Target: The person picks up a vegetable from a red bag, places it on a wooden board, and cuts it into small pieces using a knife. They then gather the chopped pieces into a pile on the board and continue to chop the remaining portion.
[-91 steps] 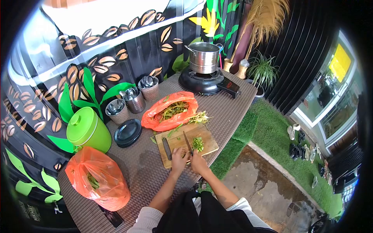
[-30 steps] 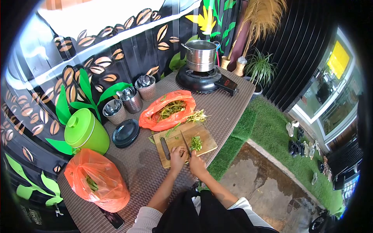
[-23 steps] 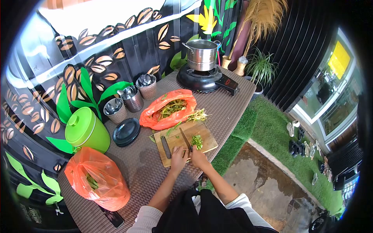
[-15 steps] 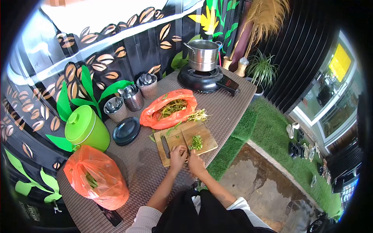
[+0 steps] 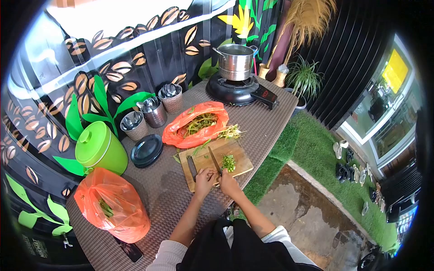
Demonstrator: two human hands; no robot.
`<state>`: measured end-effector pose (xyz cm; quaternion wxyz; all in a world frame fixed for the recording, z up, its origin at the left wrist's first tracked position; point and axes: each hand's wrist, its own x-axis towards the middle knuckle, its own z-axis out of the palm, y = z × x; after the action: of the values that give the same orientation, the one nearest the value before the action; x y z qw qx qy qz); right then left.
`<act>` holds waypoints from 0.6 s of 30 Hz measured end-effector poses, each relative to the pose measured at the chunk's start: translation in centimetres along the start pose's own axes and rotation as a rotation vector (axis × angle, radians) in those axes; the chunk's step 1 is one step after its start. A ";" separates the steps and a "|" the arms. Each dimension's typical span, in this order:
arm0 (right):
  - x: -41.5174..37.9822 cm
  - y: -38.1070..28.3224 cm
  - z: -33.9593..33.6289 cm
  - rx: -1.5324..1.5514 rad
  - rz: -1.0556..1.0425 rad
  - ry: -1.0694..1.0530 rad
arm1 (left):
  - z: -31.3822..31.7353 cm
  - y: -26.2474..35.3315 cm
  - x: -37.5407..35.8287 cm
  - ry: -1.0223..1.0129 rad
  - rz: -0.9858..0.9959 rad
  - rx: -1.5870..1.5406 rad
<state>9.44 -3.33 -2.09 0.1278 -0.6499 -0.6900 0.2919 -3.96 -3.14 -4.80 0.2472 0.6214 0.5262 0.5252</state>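
Observation:
My right hand (image 5: 229, 184) is wrapped round the handle of a knife (image 5: 214, 157), whose blade points away from me over the wooden cutting board (image 5: 191, 184). Close beside it, my left hand (image 5: 204, 179) rests on the near part of the board with its fingers curled together; what they hold, if anything, is hidden. A small heap of chopped greens (image 5: 228, 163) lies on the board to the right of the blade. Beyond the board, an orange plastic bag (image 5: 174, 135) gapes open around green stalks (image 5: 201, 125), and pale stem ends (image 5: 232, 132) spill out at its right.
A second orange bag (image 5: 113, 205) stands at the left, near a phone (image 5: 131, 252) and a green lidded bucket (image 5: 100, 147). Dark plates (image 5: 147, 151) and several cutlery cups (image 5: 153, 113) line the wall side. A steel pot (image 5: 236, 63) sits on a black stove (image 5: 233, 91) at the far end.
The knife blade, mostly hidden between my hands before, now shows at full length, leaning left across the board. Both hands stay in nearly the same place.

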 end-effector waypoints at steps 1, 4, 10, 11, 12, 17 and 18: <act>0.5 0.5 -0.2 0.005 -0.011 -0.048 | 0.0 0.0 0.1 -0.001 0.001 0.001; -0.3 0.0 -0.7 -0.009 -0.023 -0.097 | -0.3 0.2 0.4 -0.043 -0.110 -0.015; -1.3 -1.9 0.5 -0.038 0.097 -0.025 | 0.3 -0.8 0.5 -0.025 -0.110 -0.046; -0.7 -1.6 0.4 -0.035 0.099 -0.029 | 0.4 -1.0 0.4 -0.023 -0.142 -0.095; -0.1 -1.2 0.2 -0.037 0.044 -0.031 | 0.3 -0.9 0.4 -0.022 -0.172 -0.143; -1.0 -0.4 0.4 -0.040 -0.034 -0.017 | 0.2 -0.9 0.3 0.006 -0.182 -0.076; -2.0 -1.0 0.7 -0.053 0.015 0.007 | 0.2 -1.0 0.3 -0.012 -0.186 -0.058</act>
<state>8.53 -5.41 -1.66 0.1107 -0.6594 -0.6920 0.2723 -4.17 -2.46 -5.59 0.3157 0.5656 0.5647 0.5114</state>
